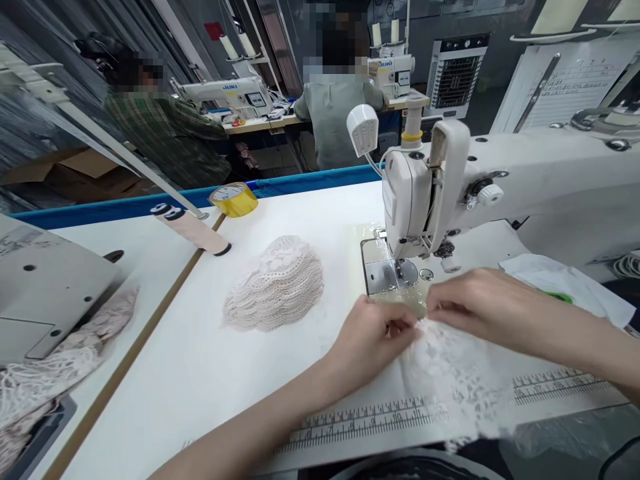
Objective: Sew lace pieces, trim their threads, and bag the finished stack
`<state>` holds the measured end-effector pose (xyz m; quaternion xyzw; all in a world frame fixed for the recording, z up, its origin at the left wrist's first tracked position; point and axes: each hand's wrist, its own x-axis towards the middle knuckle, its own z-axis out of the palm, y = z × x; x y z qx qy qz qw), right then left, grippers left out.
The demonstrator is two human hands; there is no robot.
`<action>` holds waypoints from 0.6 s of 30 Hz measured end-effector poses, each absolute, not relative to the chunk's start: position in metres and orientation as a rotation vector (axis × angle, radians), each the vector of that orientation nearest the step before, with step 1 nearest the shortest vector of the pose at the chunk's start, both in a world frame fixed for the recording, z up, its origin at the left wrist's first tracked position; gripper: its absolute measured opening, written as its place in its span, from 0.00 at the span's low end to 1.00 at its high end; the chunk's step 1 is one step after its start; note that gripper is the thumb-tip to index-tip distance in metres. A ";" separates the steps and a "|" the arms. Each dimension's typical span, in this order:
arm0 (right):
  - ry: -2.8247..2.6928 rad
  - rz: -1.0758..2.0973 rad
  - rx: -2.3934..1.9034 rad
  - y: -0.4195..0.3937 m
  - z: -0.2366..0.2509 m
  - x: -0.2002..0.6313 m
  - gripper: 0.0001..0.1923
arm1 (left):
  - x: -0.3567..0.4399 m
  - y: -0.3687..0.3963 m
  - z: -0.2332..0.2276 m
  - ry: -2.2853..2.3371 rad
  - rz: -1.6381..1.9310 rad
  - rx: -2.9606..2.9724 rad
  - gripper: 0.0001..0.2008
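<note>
White lace fabric [457, 373] hangs from my two hands and drapes over the table's front edge. My left hand [377, 333] pinches its upper left corner between thumb and fingers. Close beside it, my right hand [465, 303] is closed on the same upper edge. Both hands are just in front of the sewing machine's needle plate [385, 275], with the presser foot [399, 268] behind them. To the left on the white table [280, 373] lies a layered stack of cream lace pieces [275, 283].
A pink thread cone [193, 230] lies beside a yellow tape roll [234, 199] at the back. A printed ruler [370, 420] runs along the front edge. White cloth [565, 280] lies at right. Two people sit at machines beyond; more lace [55, 373] is at left.
</note>
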<state>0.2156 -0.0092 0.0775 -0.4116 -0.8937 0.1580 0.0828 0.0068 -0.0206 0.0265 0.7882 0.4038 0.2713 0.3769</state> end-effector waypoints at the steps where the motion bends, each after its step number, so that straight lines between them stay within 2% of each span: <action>1: -2.670 0.415 -1.257 0.000 0.068 0.213 0.12 | 0.008 -0.016 0.018 1.123 0.750 2.169 0.06; 4: -2.624 0.301 -1.269 0.019 0.039 0.206 0.11 | 0.008 -0.003 -0.001 1.287 0.852 2.531 0.02; 7: -2.570 0.241 -1.289 0.025 0.023 0.205 0.10 | 0.007 0.000 -0.008 1.265 0.969 2.752 0.09; 9: -2.577 0.155 -1.298 0.023 0.020 0.205 0.09 | 0.007 -0.003 -0.008 1.170 1.041 2.883 0.06; 11: -2.612 -0.070 -1.240 0.020 0.020 0.206 0.09 | 0.006 -0.008 -0.007 1.085 1.074 2.998 0.04; 14: -2.638 -0.516 -1.025 0.012 0.023 0.207 0.13 | 0.005 -0.016 -0.005 1.097 1.009 3.063 0.07; 16: -2.605 -0.647 -0.970 0.006 0.024 0.207 0.14 | 0.005 -0.018 -0.004 1.131 0.927 3.029 0.10; 18: -2.571 -0.651 -1.051 0.001 0.025 0.205 0.12 | 0.006 -0.017 -0.004 1.158 0.868 2.987 0.11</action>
